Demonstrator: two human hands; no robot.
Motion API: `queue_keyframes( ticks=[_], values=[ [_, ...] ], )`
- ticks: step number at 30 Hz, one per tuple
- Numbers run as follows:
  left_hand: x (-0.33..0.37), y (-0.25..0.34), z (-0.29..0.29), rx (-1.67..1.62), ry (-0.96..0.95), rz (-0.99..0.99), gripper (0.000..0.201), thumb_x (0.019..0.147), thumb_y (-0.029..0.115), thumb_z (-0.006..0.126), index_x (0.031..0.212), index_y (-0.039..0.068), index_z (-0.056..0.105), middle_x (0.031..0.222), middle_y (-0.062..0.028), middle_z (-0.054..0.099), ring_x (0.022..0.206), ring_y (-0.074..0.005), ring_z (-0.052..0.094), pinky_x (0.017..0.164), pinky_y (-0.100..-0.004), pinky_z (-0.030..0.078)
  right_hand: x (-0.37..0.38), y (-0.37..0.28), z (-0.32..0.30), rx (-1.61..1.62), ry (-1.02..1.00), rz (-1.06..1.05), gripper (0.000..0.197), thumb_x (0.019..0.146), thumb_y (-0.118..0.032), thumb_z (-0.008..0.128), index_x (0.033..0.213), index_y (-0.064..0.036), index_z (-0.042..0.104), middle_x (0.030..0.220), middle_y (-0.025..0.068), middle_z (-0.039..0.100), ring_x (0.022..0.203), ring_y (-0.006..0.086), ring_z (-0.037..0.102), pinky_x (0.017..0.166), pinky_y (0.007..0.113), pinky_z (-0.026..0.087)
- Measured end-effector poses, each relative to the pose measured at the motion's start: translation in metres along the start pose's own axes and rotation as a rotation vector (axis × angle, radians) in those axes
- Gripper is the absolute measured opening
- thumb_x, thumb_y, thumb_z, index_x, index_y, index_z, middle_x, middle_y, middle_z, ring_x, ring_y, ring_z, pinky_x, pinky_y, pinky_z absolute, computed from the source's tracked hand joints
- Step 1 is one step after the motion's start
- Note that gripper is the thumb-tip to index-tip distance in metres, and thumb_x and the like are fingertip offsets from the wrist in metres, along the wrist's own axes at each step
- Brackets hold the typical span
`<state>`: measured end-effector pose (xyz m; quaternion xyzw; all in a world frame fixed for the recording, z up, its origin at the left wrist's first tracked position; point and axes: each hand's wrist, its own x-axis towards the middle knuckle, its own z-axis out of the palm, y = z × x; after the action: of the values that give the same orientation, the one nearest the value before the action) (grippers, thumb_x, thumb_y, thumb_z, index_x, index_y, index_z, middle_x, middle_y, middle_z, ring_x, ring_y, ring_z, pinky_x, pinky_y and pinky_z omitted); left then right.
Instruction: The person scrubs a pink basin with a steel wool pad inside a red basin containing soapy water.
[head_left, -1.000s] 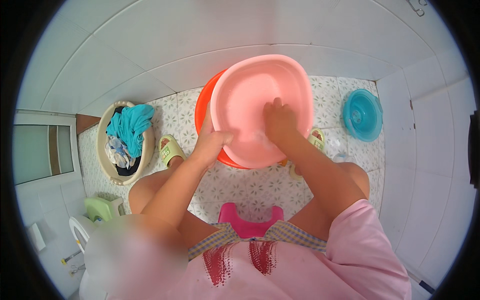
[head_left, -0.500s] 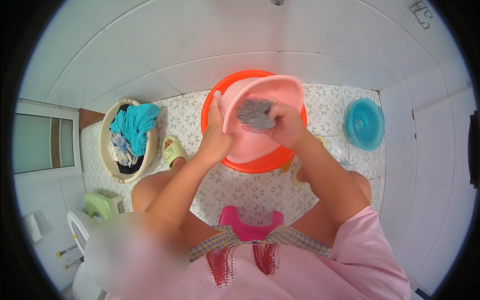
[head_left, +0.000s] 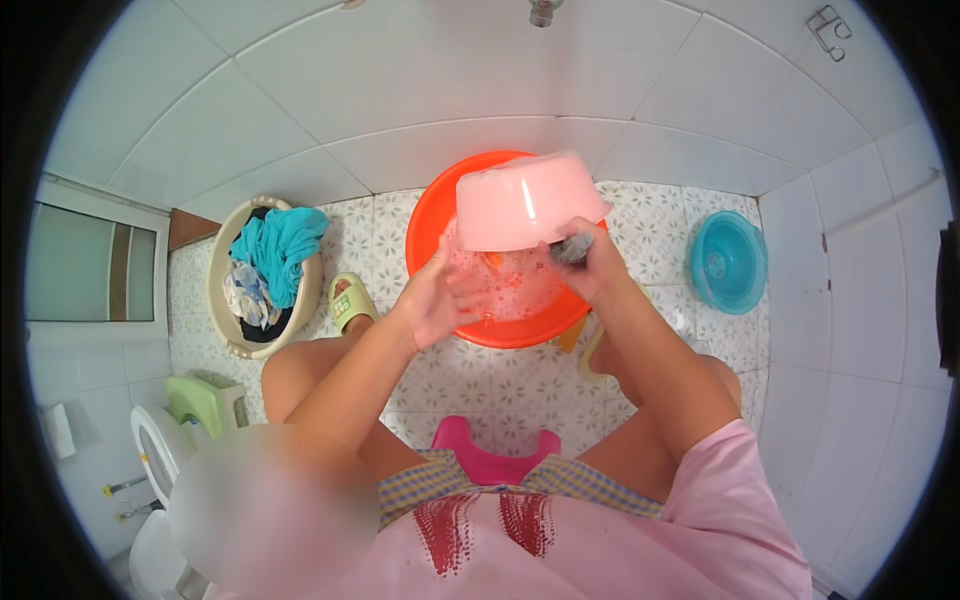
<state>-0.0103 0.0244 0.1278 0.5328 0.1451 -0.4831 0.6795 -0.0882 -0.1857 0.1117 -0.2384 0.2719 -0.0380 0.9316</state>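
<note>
The pink basin [head_left: 525, 203] and the orange basin [head_left: 500, 310] look like smooth, glossy plastic; the wall tiles [head_left: 400, 90] are shiny ceramic.

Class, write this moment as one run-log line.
left hand: open, empty, over orange basin | right hand: holding tilted pink basin and grey cloth

We see white tiled walls [head_left: 420, 90], a flowery floor [head_left: 480, 385], a window [head_left: 90, 265] and a white toilet [head_left: 160, 470].
</note>
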Motion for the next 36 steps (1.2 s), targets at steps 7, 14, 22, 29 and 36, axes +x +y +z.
queue_keyframes(
  ticks=[7, 14, 22, 29, 36],
  values=[
    [0.041, -0.004, 0.002, -0.511, 0.16, 0.124, 0.034, 0.102, 0.018, 0.03, 0.131, 0.001, 0.039, 0.128, -0.0122, 0.051, 0.115, -0.0237, 0.054, 0.098, -0.0405, 0.047, -0.02, 0.026, -0.009, -0.151, -0.153, 0.394, 0.018, 0.074, -0.005, 0.064, 0.091, -0.0021, 0.057, 0.081, 0.0074, 0.059, 0.073, 0.0196, 0.061, 0.064, 0.034, 0.054],
    [0.09, 0.002, -0.046, 0.155, 0.361, 0.493, 0.032, 0.101, 0.016, 0.036, 0.126, -0.003, 0.045, 0.118, -0.0117, 0.056, 0.102, -0.0175, 0.056, 0.089, -0.031, 0.046, 0.097, 0.064, -0.168, -1.515, 0.219, 0.064, 0.044, 0.067, -0.004, 0.072, 0.108, -0.0007, 0.057, 0.095, 0.014, 0.063, 0.083, 0.0241, 0.063, 0.072, 0.037, 0.054],
    [0.128, -0.032, -0.106, 0.702, 0.769, 0.634, 0.024, 0.095, 0.015, 0.043, 0.102, 0.0, 0.06, 0.085, -0.0153, 0.063, 0.078, -0.0244, 0.059, 0.074, -0.0363, 0.045, 0.149, 0.128, -0.157, -2.187, 0.271, -0.879, 0.033, 0.078, -0.01, 0.064, 0.109, -0.0017, 0.056, 0.108, 0.0155, 0.056, 0.102, 0.031, 0.055, 0.086, 0.042, 0.048],
    [0.128, -0.034, -0.088, 0.935, 0.932, 0.732, 0.024, 0.095, 0.021, 0.043, 0.094, 0.003, 0.057, 0.084, -0.0208, 0.064, 0.078, -0.039, 0.06, 0.072, -0.0436, 0.046, 0.157, 0.119, -0.153, -1.819, 0.366, -0.765, 0.023, 0.081, -0.008, 0.058, 0.103, -0.0005, 0.057, 0.102, 0.0163, 0.061, 0.091, 0.0339, 0.06, 0.082, 0.042, 0.05],
    [0.135, -0.051, -0.088, 0.954, 0.966, 0.587, 0.023, 0.095, 0.023, 0.043, 0.096, 0.005, 0.058, 0.084, -0.0216, 0.065, 0.08, -0.0426, 0.061, 0.072, -0.0486, 0.046, 0.117, 0.088, -0.065, -0.669, 0.204, -0.565, 0.036, 0.082, -0.011, 0.063, 0.115, 0.0025, 0.056, 0.106, 0.0186, 0.062, 0.091, 0.0307, 0.062, 0.085, 0.035, 0.049]
  ],
)
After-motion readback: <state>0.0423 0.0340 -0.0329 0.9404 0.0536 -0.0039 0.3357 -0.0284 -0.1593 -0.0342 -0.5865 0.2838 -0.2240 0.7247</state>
